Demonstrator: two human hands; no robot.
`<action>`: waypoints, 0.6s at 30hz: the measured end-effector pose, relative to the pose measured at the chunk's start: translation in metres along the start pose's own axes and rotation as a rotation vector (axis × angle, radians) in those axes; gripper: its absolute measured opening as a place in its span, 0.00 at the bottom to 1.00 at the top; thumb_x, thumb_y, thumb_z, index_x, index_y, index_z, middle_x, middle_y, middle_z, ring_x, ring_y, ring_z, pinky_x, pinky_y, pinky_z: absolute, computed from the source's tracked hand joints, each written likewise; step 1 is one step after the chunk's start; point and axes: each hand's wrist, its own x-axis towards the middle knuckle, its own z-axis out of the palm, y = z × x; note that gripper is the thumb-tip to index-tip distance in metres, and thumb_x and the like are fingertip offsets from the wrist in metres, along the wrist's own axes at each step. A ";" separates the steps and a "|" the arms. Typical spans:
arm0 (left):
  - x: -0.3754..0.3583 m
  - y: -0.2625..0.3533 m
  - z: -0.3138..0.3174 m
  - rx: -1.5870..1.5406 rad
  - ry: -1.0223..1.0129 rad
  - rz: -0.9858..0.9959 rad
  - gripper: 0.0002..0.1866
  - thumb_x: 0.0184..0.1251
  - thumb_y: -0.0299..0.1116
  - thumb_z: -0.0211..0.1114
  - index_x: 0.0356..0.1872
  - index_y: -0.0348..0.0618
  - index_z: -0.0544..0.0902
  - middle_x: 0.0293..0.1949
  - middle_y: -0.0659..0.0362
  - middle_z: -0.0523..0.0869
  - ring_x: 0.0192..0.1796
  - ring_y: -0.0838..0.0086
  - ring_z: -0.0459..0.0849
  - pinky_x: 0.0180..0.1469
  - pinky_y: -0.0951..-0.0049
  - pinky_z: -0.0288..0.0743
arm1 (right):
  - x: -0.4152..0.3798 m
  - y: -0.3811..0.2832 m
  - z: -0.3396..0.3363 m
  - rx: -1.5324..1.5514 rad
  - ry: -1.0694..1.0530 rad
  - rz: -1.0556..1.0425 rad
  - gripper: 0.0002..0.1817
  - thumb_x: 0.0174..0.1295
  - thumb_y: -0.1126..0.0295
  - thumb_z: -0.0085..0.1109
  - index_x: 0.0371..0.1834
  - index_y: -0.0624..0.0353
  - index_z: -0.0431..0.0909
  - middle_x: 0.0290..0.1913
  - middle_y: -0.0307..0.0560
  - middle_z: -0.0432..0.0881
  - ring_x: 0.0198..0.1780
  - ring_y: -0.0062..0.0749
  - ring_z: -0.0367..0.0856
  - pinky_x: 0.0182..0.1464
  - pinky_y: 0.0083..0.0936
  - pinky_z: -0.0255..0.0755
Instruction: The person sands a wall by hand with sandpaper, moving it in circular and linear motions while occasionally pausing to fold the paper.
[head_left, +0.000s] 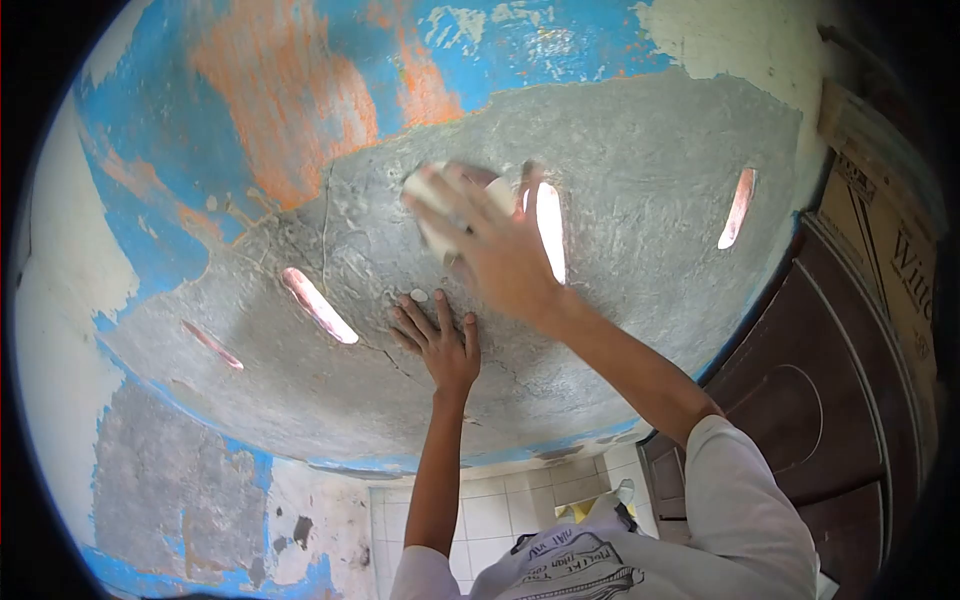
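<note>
"At mid-wall, how does the right hand (512, 262) sit?"

"Fingers splayed over a pale, flat-looking pad (433, 237) with a dark reddish edge, just off toward ten o'clock. Blur hides its make, and I can't tell whether the fingers grip it or simply press."

"And the left hand (440, 347)?"

"Down at seven o'clock from the right, bare, fingers spread, palm side to the rough grey cement patch (640, 150). A small round white spot (420, 295) shows by its fingertips."

"Which step is this?"

"Rubbing the pad across the cement, I'd judge; the smeared outline suggests a stroke."

"What would the next move call for?"

"Flat, even pressure, and care at two o'clock, where a narrow, brightly lit slot (551, 232) lies just beside the right hand. Snagging the pad on its edge seems the likeliest trouble."

"Farther out, by that same clock?"

"Another long, pink-edged slot (320, 307) between eight and nine; flaking blue and orange paint (300, 95) at ten; a brown cardboard box (885, 260) at three; a dark brown panelled door (800, 400) at four."
</note>
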 end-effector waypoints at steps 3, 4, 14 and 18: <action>0.001 -0.001 0.000 0.011 -0.020 0.016 0.37 0.85 0.58 0.40 0.85 0.49 0.50 0.84 0.37 0.32 0.85 0.40 0.26 0.78 0.32 0.18 | 0.013 0.011 -0.013 -0.130 0.165 0.255 0.51 0.54 0.64 0.69 0.85 0.44 0.57 0.87 0.51 0.49 0.87 0.52 0.45 0.74 0.86 0.31; 0.002 -0.001 -0.001 0.020 -0.020 0.007 0.37 0.85 0.58 0.39 0.85 0.49 0.50 0.84 0.37 0.32 0.85 0.40 0.26 0.78 0.32 0.18 | 0.015 0.005 -0.011 -0.122 0.155 0.264 0.51 0.54 0.64 0.69 0.85 0.43 0.58 0.87 0.51 0.50 0.87 0.52 0.45 0.74 0.86 0.32; 0.003 0.004 -0.008 -0.022 -0.059 -0.010 0.37 0.85 0.57 0.40 0.85 0.48 0.51 0.84 0.36 0.32 0.85 0.39 0.25 0.76 0.30 0.15 | 0.031 -0.004 -0.010 -0.062 0.193 0.184 0.48 0.58 0.69 0.65 0.85 0.46 0.55 0.86 0.51 0.50 0.84 0.52 0.53 0.72 0.89 0.36; -0.004 0.011 -0.012 -0.130 -0.093 -0.078 0.36 0.85 0.57 0.42 0.84 0.49 0.56 0.84 0.36 0.33 0.85 0.39 0.26 0.76 0.29 0.13 | 0.018 -0.017 -0.007 0.015 -0.009 0.002 0.46 0.61 0.67 0.63 0.85 0.47 0.56 0.86 0.48 0.51 0.86 0.47 0.49 0.75 0.85 0.34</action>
